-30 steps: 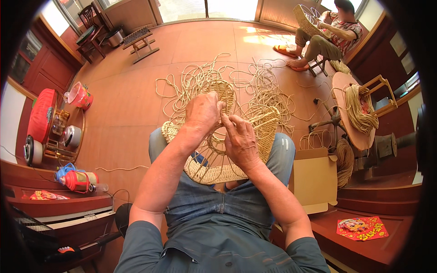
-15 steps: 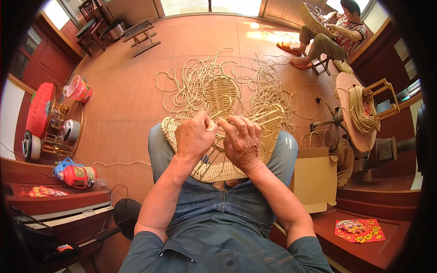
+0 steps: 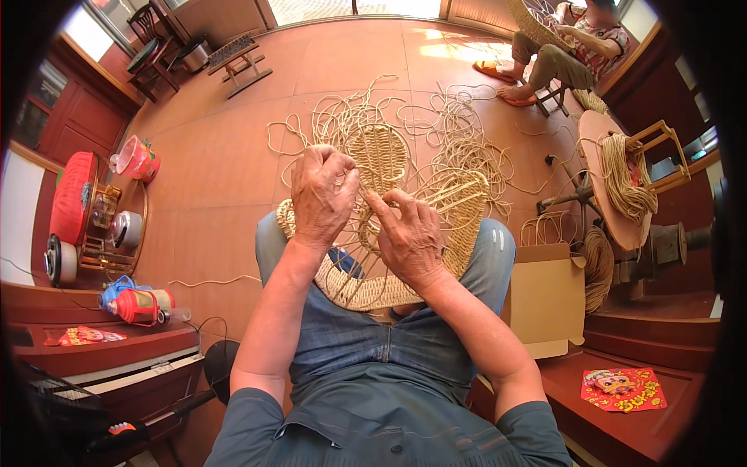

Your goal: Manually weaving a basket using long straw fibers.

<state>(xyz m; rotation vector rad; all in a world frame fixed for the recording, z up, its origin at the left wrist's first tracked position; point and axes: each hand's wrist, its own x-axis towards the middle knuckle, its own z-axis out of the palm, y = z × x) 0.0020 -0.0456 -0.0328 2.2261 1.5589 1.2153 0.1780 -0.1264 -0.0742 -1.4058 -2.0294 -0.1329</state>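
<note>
Across my lap rests a round woven straw piece, its broad plaited rim joined by thin spokes over an open middle. A plaited oval section stands out at its far side. My left hand, raised over the left part, is closed in a pinch on a straw cord. My right hand is lower and nearer the centre, its thumb and forefinger closed on the weave by the spokes. Loose straw cords spread in tangles on the floor beyond the piece. My palms hide part of the weave.
At the far right a seated person holds another woven piece. An oval board bears a cord hank beside an open cardboard box. Red and blue flasks stand left. A low stool is at the far left.
My left hand has risen away from me and slightly left, drawing apart from my right hand with the cord. The right hand has stayed close to the centre of the weave.
</note>
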